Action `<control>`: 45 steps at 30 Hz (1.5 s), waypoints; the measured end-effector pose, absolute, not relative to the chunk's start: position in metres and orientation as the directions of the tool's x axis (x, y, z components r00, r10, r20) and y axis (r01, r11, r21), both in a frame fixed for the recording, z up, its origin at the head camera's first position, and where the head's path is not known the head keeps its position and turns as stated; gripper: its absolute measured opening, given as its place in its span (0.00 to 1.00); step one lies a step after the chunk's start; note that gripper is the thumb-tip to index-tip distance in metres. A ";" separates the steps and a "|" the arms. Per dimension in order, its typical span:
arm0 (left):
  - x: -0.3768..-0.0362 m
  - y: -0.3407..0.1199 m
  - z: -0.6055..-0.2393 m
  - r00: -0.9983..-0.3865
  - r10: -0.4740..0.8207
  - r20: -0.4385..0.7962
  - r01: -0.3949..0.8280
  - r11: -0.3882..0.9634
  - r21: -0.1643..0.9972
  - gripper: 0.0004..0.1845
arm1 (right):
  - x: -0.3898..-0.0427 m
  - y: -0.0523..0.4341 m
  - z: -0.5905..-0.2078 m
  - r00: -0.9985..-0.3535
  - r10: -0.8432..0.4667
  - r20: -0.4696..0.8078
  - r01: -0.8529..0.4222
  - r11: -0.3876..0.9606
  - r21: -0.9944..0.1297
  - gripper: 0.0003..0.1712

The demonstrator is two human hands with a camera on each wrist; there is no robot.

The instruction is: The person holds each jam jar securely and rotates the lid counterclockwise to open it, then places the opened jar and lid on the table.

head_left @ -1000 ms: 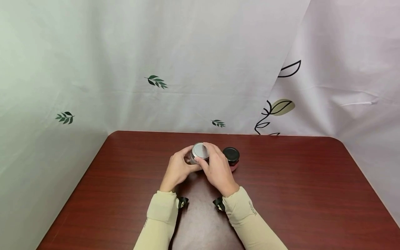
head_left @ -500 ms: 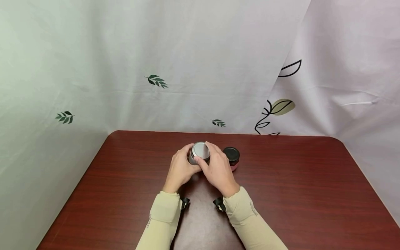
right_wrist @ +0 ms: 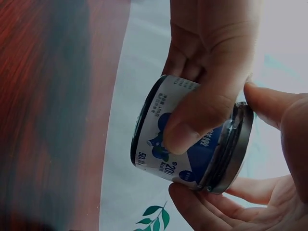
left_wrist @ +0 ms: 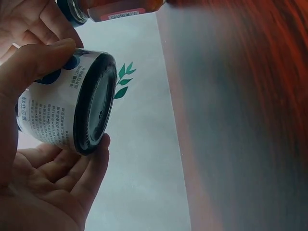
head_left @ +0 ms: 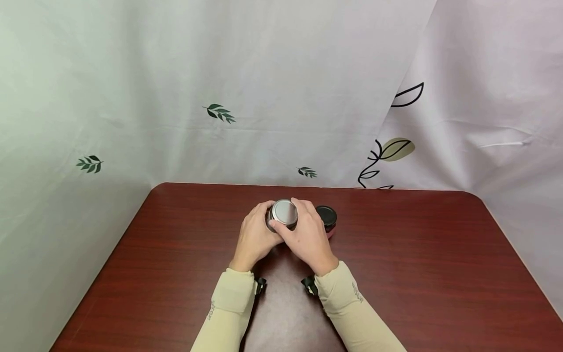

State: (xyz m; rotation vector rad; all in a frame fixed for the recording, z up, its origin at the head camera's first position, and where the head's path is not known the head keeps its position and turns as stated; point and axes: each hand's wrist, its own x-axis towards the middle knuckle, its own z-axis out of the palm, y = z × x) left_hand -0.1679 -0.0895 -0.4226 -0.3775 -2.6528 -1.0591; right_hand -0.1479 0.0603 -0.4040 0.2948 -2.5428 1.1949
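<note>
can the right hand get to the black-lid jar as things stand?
Probably not right away. The right hand grips the silver lid of the blue-label jar, which the left hand holds. The black-lid jar stands just beyond it with nothing between; the hand would have to let go first.

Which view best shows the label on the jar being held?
The right wrist view: the jar shows its blue-and-white label side-on between thumbs. The left wrist view shows mostly its dark base and some label text. The head view shows only the silver lid.

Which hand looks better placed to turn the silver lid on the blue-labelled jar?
Probably the right hand: its fingers sit round the silver lid, while the left hand grips the blue-labelled jar by its body, steadying it off the table.
</note>
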 end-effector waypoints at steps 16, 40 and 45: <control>-0.169 -0.087 -0.424 -0.917 0.167 0.362 0.376 0.664 0.646 0.36 | -0.148 0.057 -0.404 -0.924 0.009 0.381 -0.287 0.643 -0.710 0.40; -0.167 -0.087 -0.424 -0.868 0.227 0.441 0.469 0.669 0.577 0.36 | -0.147 0.059 -0.399 -0.931 0.005 0.365 -0.262 0.686 -0.678 0.35; -0.167 -0.088 -0.423 -0.872 0.229 0.433 0.460 0.686 0.563 0.37 | -0.147 0.059 -0.399 -0.933 -0.023 0.359 -0.272 0.699 -0.662 0.35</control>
